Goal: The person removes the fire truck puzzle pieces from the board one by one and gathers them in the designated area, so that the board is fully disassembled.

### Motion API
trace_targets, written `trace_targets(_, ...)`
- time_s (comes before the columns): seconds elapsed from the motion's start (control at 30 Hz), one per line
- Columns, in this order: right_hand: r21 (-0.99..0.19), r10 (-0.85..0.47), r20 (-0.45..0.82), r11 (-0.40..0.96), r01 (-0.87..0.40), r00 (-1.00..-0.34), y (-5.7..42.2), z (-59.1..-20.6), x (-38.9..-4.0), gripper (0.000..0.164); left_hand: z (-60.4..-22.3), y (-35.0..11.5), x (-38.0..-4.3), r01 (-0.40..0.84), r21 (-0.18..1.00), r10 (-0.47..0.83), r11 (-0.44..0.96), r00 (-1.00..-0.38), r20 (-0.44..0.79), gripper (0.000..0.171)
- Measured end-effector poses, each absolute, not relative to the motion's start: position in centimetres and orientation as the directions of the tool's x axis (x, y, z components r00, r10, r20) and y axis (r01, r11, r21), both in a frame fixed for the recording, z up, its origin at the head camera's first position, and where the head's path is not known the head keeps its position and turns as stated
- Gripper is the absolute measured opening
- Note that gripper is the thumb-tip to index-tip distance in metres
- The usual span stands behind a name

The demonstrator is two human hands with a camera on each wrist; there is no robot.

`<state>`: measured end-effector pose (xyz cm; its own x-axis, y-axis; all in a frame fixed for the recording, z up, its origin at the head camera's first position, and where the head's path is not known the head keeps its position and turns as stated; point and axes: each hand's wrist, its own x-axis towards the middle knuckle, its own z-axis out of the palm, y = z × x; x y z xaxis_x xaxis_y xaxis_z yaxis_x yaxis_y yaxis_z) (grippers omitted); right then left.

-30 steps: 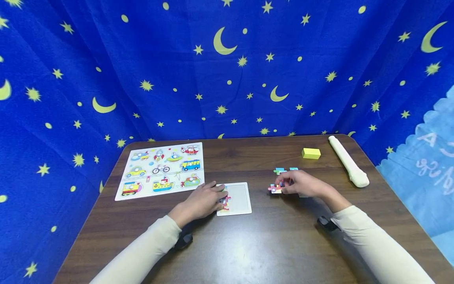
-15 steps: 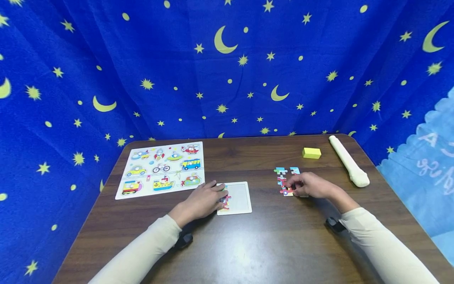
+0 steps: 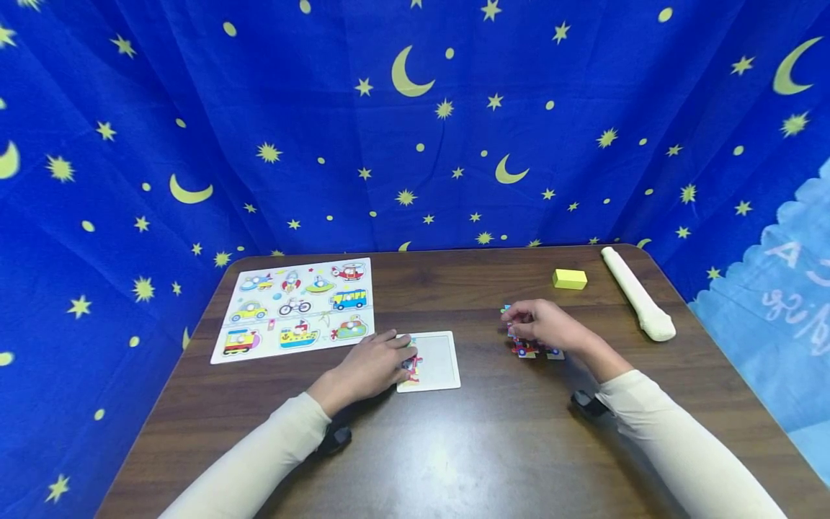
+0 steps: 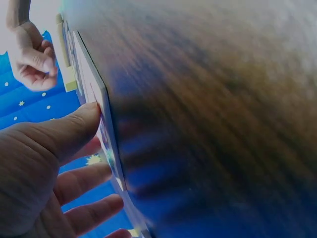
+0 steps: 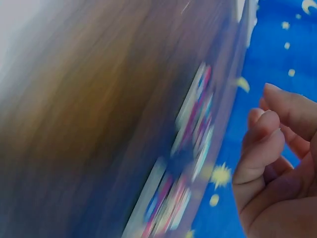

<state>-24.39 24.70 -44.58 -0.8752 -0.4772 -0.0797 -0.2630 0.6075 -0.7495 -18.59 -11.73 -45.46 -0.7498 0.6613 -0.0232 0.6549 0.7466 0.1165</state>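
Observation:
My left hand [image 3: 366, 367] rests on the left side of a small white puzzle tray [image 3: 439, 364]. Its thumb and spread fingers lie on the tray, as the left wrist view also shows. Colourful jigsaw pieces [image 3: 413, 369] in the tray's left part are partly covered by those fingers. To the right, my right hand [image 3: 546, 324] hovers over a small group of loose jigsaw pieces [image 3: 524, 349], hiding most of them. In the right wrist view its fingers [image 5: 260, 153] are loosely curled above the pieces, with nothing visible between them.
A white vehicle puzzle board [image 3: 311, 295] lies at the back left of the wooden table [image 3: 454, 447]. At the back right are a yellow block [image 3: 569, 280] and a long cream-coloured object [image 3: 638, 295] with a thicker near end. A starry blue curtain [image 3: 363, 130] stands behind.
My right hand first drew back to the right with a red piece, which now lies with the others, then moved up and left over the group. The left hand stays put.

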Motion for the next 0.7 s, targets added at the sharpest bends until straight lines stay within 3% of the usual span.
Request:
trace_targets(0.47,-0.831,-0.545,-0.187,0.531,-0.164,-0.817,12.7,-44.8,-23.6,0.024,-45.2,-13.0,-16.9,0.695,0.076,0.696,0.715,-0.718,0.016,0.045)
trace_targets(0.7,-0.787,-0.562,-0.175,0.573,-0.228,-0.808,9.6,-45.4,-23.2,0.015,-45.4,-13.2,-16.3,0.665,0.074,0.669,0.743,-0.743,-0.031,0.048)
